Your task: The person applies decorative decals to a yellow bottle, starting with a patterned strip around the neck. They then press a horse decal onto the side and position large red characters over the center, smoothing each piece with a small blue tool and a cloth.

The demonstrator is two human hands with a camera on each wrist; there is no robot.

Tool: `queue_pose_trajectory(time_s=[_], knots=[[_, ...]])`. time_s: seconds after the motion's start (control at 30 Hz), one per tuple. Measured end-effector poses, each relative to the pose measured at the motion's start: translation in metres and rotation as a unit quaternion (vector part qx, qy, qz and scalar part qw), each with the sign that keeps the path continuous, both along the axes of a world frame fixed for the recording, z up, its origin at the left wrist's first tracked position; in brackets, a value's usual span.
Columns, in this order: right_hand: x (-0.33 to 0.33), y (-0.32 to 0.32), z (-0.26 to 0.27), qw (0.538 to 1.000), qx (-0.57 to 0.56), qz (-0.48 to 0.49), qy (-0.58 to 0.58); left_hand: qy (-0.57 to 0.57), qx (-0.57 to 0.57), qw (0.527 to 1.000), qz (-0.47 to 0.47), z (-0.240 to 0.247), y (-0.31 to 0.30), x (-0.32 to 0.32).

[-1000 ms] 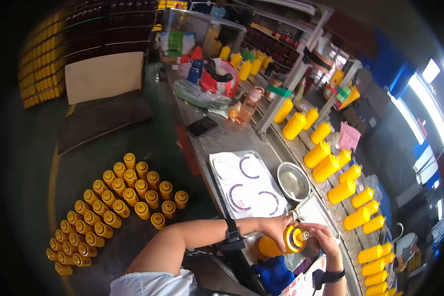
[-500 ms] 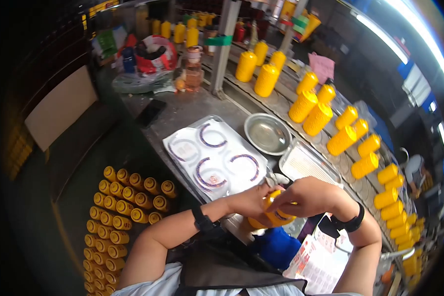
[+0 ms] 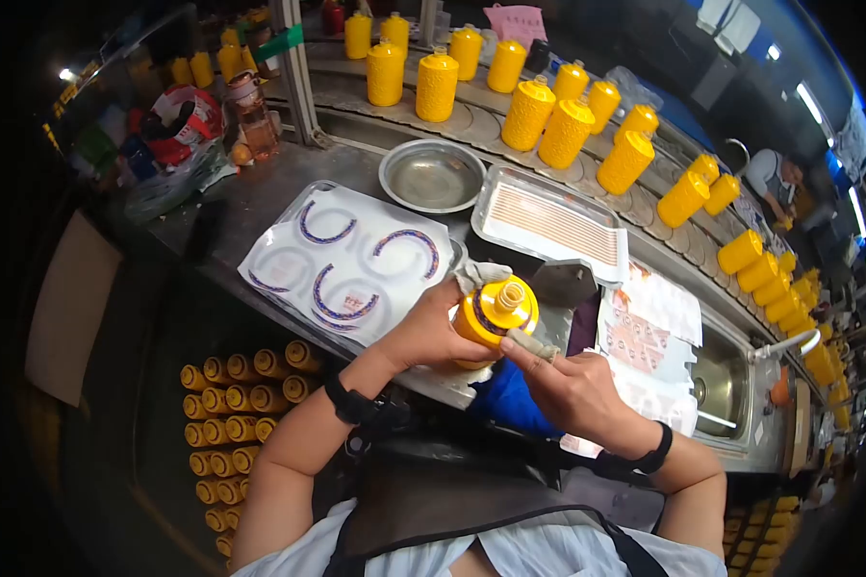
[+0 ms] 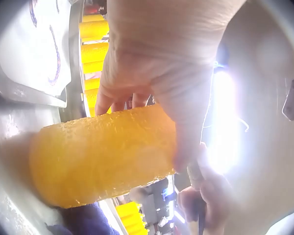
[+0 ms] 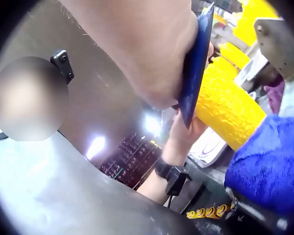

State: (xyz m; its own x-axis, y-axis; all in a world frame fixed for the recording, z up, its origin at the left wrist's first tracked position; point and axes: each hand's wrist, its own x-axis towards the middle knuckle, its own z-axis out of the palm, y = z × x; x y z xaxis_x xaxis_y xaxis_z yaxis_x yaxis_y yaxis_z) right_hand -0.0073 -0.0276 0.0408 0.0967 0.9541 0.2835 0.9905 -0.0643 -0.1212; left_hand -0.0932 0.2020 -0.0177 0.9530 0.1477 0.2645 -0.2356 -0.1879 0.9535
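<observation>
My left hand [image 3: 425, 334] grips a textured yellow bottle [image 3: 492, 313] round its body, tilted with the capless neck toward the camera, above the steel bench's front edge. A dark blue band lies round the bottle's shoulder. My right hand [image 3: 560, 385] meets the bottle from below, its taped thumb tip against the shoulder. In the right wrist view that right hand [image 5: 147, 49] pinches a flat blue strip [image 5: 193, 68] against the bottle [image 5: 228, 105]. The left wrist view shows my left hand [image 4: 157, 58] wrapped over the bottle [image 4: 103, 156].
A tray holds a white sheet of curved blue labels [image 3: 356, 260], beside a steel bowl [image 3: 433, 175] and a ribbed white tray [image 3: 553, 221]. Several yellow bottles [image 3: 558, 130] line the conveyor behind; more lie on the floor [image 3: 231, 404]. A blue cloth [image 3: 505, 399], printed sheets [image 3: 649, 332] and a sink [image 3: 722, 385] are near.
The view has swung right along the bench. My right hand has come off the top of the bottle and now meets it from below; the bottle's neck shows again.
</observation>
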Motion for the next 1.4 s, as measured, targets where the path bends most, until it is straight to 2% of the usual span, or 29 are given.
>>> queue_pose_trajectory(time_s=[0.07, 0.17, 0.3, 0.47, 0.53, 0.7, 0.8, 0.9, 0.93, 1.03, 1.07, 1.1, 1.17, 1.2, 1.27, 1.4], knots=[[0.008, -0.007, -0.025, 0.997, 0.035, -0.042, 0.048, 0.007, 0.038, 0.999, 0.029, -0.005, -0.004, 0.003], [0.016, 0.0, -0.035, 0.986, 0.101, -0.07, 0.11, -0.009, 0.065, 0.996, 0.068, -0.011, -0.011, 0.0], [0.031, 0.022, -0.054, 0.97, 0.129, -0.058, 0.198, -0.03, 0.102, 0.987, 0.121, -0.025, -0.021, 0.0], [0.014, 0.028, -0.047, 0.947, 0.131, -0.116, 0.271, -0.027, 0.095, 0.982, 0.16, -0.031, -0.027, -0.006], [0.019, 0.029, -0.065, 0.945, 0.152, -0.11, 0.267, -0.071, 0.082, 0.979, 0.172, -0.046, -0.03, 0.002], [-0.004, 0.022, -0.062, 0.952, 0.172, -0.136, 0.212, -0.188, 0.087, 0.963, 0.174, -0.07, -0.036, -0.002], [-0.002, 0.02, -0.069, 0.957, 0.175, -0.131, 0.192, -0.19, 0.138, 0.957, 0.169, -0.078, -0.038, -0.001], [-0.004, 0.02, -0.067, 0.965, 0.171, -0.121, 0.158, -0.145, 0.011, 0.976, 0.163, -0.078, -0.046, -0.001], [-0.003, 0.02, -0.066, 0.968, 0.169, -0.117, 0.145, -0.131, 0.039, 0.978, 0.157, -0.068, -0.044, -0.007], [0.006, 0.016, -0.073, 0.972, 0.162, -0.114, 0.124, -0.145, 0.264, 0.94, 0.159, -0.062, -0.028, -0.004], [0.008, 0.016, -0.073, 0.976, 0.164, -0.1, 0.102, -0.122, 0.218, 0.947, 0.202, -0.055, -0.027, 0.001], [0.01, 0.014, -0.075, 0.979, 0.165, -0.087, 0.083, -0.163, 0.186, 0.939, 0.239, -0.051, -0.024, 0.01], [0.008, 0.012, -0.075, 0.982, 0.161, -0.067, 0.066, -0.086, 0.149, 0.981, 0.085, -0.047, -0.01, 0.017], [0.008, 0.013, -0.073, 0.983, 0.16, -0.059, 0.066, -0.111, 0.184, 0.971, 0.102, -0.049, -0.012, 0.019], [0.018, 0.018, -0.078, 0.983, 0.169, -0.03, 0.062, -0.092, 0.199, 0.964, 0.153, -0.059, -0.021, 0.025], [0.015, 0.028, -0.073, 0.983, 0.176, 0.014, 0.042, -0.124, 0.192, 0.939, 0.256, -0.061, -0.045, 0.025]])
